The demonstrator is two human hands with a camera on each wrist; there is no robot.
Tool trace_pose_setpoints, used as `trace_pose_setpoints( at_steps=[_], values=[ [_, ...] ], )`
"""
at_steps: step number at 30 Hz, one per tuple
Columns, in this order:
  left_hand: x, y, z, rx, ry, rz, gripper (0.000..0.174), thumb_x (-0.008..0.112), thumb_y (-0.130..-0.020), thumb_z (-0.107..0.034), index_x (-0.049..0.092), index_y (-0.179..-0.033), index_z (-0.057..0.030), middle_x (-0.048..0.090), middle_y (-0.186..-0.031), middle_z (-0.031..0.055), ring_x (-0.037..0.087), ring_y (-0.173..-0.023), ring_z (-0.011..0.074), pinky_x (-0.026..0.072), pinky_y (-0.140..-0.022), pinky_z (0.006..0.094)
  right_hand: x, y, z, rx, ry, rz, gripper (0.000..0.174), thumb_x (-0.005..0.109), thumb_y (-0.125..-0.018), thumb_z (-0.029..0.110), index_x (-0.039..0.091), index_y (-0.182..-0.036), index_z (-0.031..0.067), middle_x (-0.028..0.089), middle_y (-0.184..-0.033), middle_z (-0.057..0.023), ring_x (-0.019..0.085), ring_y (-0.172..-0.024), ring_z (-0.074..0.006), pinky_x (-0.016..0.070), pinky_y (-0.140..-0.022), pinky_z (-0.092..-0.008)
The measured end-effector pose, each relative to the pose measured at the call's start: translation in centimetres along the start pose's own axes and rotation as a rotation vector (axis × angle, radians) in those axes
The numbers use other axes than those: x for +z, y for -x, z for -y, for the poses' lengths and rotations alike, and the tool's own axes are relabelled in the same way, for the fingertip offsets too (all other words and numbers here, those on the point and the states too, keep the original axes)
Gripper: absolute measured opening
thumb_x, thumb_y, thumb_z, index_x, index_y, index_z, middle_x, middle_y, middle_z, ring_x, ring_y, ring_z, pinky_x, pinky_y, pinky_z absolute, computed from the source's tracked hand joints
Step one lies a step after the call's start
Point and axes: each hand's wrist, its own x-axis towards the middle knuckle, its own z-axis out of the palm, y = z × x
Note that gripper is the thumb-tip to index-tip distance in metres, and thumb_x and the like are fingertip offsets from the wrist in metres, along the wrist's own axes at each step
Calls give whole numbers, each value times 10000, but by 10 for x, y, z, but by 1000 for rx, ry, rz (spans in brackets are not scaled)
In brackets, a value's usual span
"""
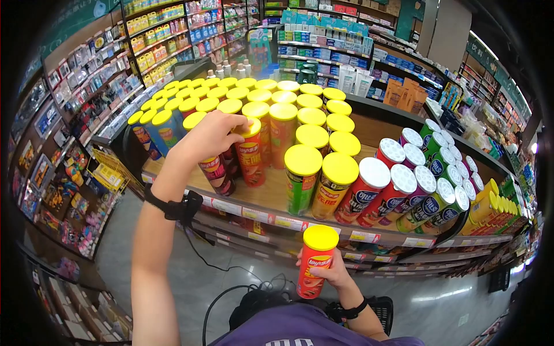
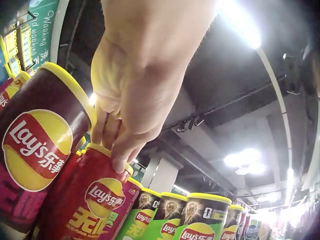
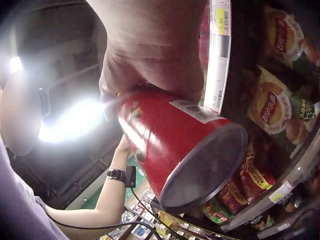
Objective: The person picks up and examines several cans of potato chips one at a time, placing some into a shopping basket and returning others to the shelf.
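My left hand [image 1: 214, 134] reaches over the shelf and pinches the top of a red can [image 1: 252, 160] with a yellow lid, which stands upright among other cans. In the left wrist view, the left hand [image 2: 135, 100] comes down from above, thumb and fingers round the rim of that red can [image 2: 92, 200]; a dark can [image 2: 37, 150] is beside it. Near my body, the right hand [image 1: 333, 272] grips another red can [image 1: 315, 274] with a yellow lid. The right wrist view shows the right hand [image 3: 155, 65] round this can [image 3: 167, 145], its grey base facing the camera.
Rows of yellow-lidded cans [image 1: 311, 136] fill the shelf's left and middle. White-lidded cans [image 1: 374, 173] stand at the right. Price labels line the shelf's front edge [image 1: 288, 222]. A black cable [image 1: 213, 262] hangs below. Bagged snacks [image 3: 272, 105] sit on a lower shelf.
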Motion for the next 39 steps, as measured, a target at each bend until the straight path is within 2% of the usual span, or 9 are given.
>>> trace_pose_setpoints(
  at_steps=[1,5,13,17,20,23,29,32,39],
  values=[
    [-2,-1,-1,-17,9,23,269,781,-851,-70,728,-1113,-39,757,-1024,178,709,-977,388,559,-864,453,1,1,1,-2,3,3,694,899,-779,181,558,-1354,-7,702,-1208,-157,728,-1083,-281,598,-954,-431],
    [-1,0,12,43,-41,10,378,772,-858,-36,738,-1233,-67,778,-1011,146,723,-925,353,558,-833,425,-5,4,-3,6,56,1,702,901,-772,177,557,-1356,-7,702,-1202,-159,730,-1073,-288,598,-955,-436],
    [0,3,11,72,-67,16,412,755,-868,-26,729,-1276,-81,755,-949,179,708,-866,372,551,-791,433,0,-3,-6,21,-187,49,779,891,-766,195,497,-1412,10,693,-1188,-183,730,-1060,-307,599,-941,-430],
    [0,6,7,34,-66,19,334,753,-863,-51,717,-1195,-78,718,-912,226,686,-869,423,541,-803,491,6,-10,-3,14,-208,78,783,889,-761,197,496,-1415,21,691,-1189,-183,731,-1054,-307,598,-938,-435],
    [5,8,10,62,30,-35,341,769,-854,-69,710,-1190,-75,725,-929,219,694,-884,412,546,-800,482,3,-10,0,31,-162,101,788,892,-758,207,497,-1415,27,692,-1184,-182,732,-1050,-306,597,-939,-440],
    [7,7,10,62,-58,-43,417,797,-839,-61,723,-1248,-81,767,-1021,150,717,-926,363,562,-825,432,1,-6,7,13,-142,106,792,898,-754,218,500,-1411,27,694,-1181,-178,731,-1051,-305,599,-939,-441],
    [14,6,4,79,-106,-114,394,829,-801,-73,736,-1184,-75,761,-1035,149,715,-966,359,566,-855,430,-3,0,1,7,-106,67,798,909,-751,234,500,-1404,28,696,-1181,-168,731,-1054,-305,604,-931,-440],
    [14,5,5,110,-143,-104,393,832,-799,-77,738,-1180,-75,758,-1041,150,714,-979,357,567,-865,425,-3,0,-2,-45,-164,61,686,887,-785,205,576,-1360,-4,715,-1215,-132,727,-1085,-254,587,-962,-413],
    [14,8,-1,107,-130,-81,458,844,-781,-61,710,-1219,-59,748,-1125,151,713,-1026,357,569,-916,421,-4,6,-11,7,-129,57,733,894,-778,194,554,-1398,2,710,-1240,-149,706,-1141,-255,568,-1002,-413]
  ],
)
